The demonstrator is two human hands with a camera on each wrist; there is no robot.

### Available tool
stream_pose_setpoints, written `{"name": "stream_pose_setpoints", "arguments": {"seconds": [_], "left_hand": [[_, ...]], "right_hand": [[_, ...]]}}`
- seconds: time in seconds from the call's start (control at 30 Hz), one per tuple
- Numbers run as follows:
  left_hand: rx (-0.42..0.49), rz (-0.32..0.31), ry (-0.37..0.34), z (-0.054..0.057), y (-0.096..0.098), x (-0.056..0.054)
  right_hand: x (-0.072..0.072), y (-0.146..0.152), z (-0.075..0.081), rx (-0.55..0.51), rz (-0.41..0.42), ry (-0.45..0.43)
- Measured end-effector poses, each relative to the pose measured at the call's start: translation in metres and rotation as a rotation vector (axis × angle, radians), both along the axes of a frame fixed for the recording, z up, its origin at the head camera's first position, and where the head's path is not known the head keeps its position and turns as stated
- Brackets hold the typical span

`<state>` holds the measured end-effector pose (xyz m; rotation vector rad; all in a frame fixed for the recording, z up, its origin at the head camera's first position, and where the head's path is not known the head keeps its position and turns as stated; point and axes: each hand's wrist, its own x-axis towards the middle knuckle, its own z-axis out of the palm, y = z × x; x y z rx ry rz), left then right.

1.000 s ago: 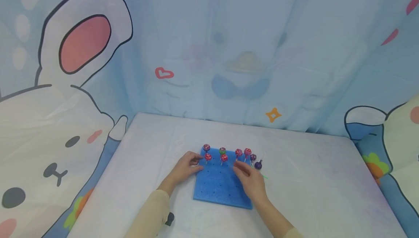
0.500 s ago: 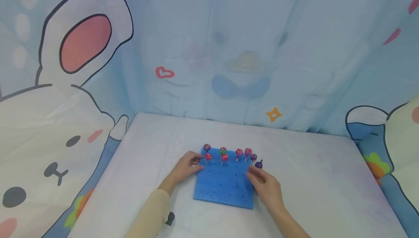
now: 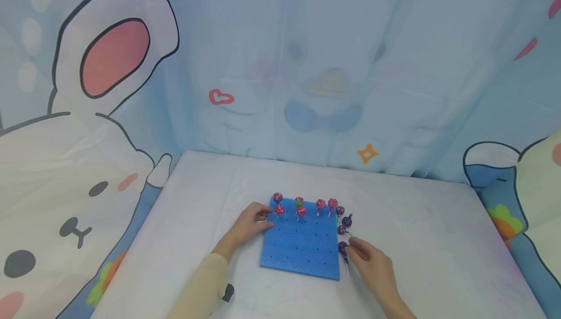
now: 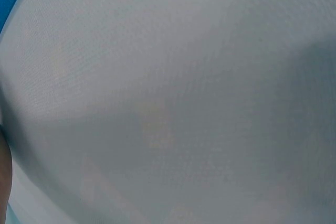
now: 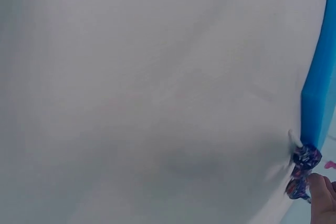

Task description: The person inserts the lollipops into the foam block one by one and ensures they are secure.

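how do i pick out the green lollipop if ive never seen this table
On the white table lies a blue board. Along its far edge, second from the left, stands the green lollipop, just behind a red lollipop. It alone among its neighbours shows a green wrapper.

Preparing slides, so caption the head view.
Left hand at a blue board, upright lollipops at its far end, right hand by dark lollipops alongside.

The board (image 3: 285, 241) beside my left hand (image 3: 250, 224) is blue. By my right hand (image 3: 373, 264), the nearest lollipop (image 3: 342, 248) is mottled purple.
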<state>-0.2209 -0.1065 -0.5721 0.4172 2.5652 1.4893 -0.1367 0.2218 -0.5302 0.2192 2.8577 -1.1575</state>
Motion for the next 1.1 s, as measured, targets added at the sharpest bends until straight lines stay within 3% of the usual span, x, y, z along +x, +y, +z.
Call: {"name": "stream_pose_setpoints", "arguments": {"seconds": [0.3, 0.43, 0.67, 1.1], "left_hand": [[-0.006, 0.001, 0.001, 0.002, 0.0, -0.001], [-0.001, 0.001, 0.0, 0.001, -0.001, -0.001], [-0.015, 0.009, -0.004, 0.001, 0.001, 0.0], [-0.008, 0.008, -0.015, 0.001, 0.001, 0.001]], "right_hand": [[-0.004, 0.009, -0.009, 0.049, 0.041, -0.06], [-0.008, 0.005, -0.016, 0.122, 0.061, -0.071], [-0.012, -0.004, -0.019, 0.28, 0.098, -0.005], [-0.017, -0.008, -0.023, 0.359, 0.122, 0.04]]}}
